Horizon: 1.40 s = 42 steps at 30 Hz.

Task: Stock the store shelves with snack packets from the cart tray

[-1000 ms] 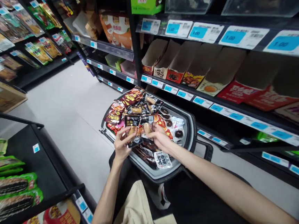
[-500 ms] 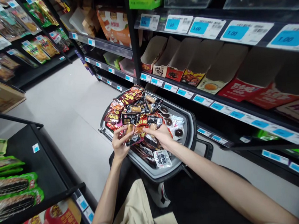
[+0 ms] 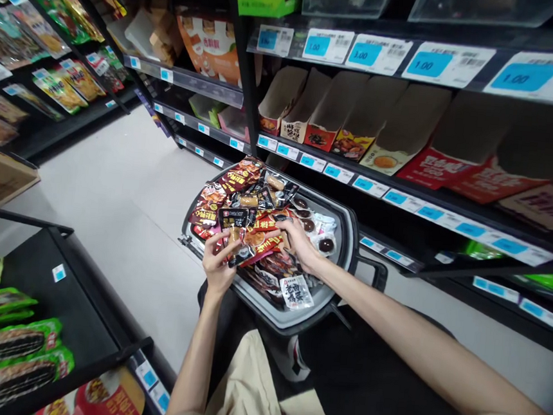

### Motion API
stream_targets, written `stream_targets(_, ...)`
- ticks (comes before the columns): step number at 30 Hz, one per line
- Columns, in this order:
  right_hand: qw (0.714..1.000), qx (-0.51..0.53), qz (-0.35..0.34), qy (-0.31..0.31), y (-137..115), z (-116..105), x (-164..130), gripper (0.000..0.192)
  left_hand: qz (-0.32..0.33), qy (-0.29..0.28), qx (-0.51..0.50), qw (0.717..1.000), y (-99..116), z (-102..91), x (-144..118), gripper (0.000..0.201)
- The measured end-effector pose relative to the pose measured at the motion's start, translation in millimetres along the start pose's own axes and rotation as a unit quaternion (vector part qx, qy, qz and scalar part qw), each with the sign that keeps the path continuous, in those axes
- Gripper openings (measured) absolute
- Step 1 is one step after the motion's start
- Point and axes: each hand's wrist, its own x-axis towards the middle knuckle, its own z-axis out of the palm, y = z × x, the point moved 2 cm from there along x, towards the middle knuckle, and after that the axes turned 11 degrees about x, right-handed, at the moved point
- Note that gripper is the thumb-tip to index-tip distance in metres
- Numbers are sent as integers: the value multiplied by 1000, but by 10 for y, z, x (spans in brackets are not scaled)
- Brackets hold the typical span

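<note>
While the dark snack packet (image 3: 236, 233) sits at the centre of the frame, just above the grey basket (image 3: 346, 239), the left hand (image 3: 217, 262) has its fingers clamped on the packet's lower edge. The right hand (image 3: 297, 243) reaches into the heap beside it, fingers pinched on a red packet (image 3: 265, 223). A firm grip low on the dark packet, with each sachet lifted clear of its neighbours, looks the neat way through this. Loose sachets crowd the basket, a white-labelled packet (image 3: 297, 291) near its lower rim. Cardboard display boxes (image 3: 342, 119) line the shelf at upper right; green packs (image 3: 3, 345) lie at lower left.
</note>
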Motion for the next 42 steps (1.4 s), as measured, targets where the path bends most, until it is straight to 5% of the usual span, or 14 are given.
stream_targets(6, 1000, -7, -15, -10, -48, 82, -78, 81, 0, -15, 19, 1000, 4, 1, -13, 23)
stream_targets(8, 1000, -5, -3, -12, -50, 61, -61, 75, -7, -20, 35, 999, 1, 2, -17, 22)
stream_targets(12, 987, 78, 85, -111, -98, -35, 14, 53, -2, -15, 26, 1000, -4, 4, -19, 24)
stream_targets(16, 953, 169, 100, -231, -188, -67, 46, 53, 8, -5, 7, 1000, -8, 3, -16, 28)
stream_targets(24, 926, 223, 67, -297, -160, -77, 58, 56, 20, -3, 12, 1000, 23, 3, -12, 25)
stream_targets(29, 927, 224, 61, -294, -161, -95, 91, 55, 26, 1, 4, 1000, 14, -12, -19, 28)
stream_targets(33, 954, 164, 60, -245, -83, -52, 144, 47, 47, -7, 8, 999, 32, -26, -17, 36)
stream_targets(42, 975, -26, 161, -152, 153, -27, 116, 22, 168, -46, 13, 985, 106, 11, -92, 52)
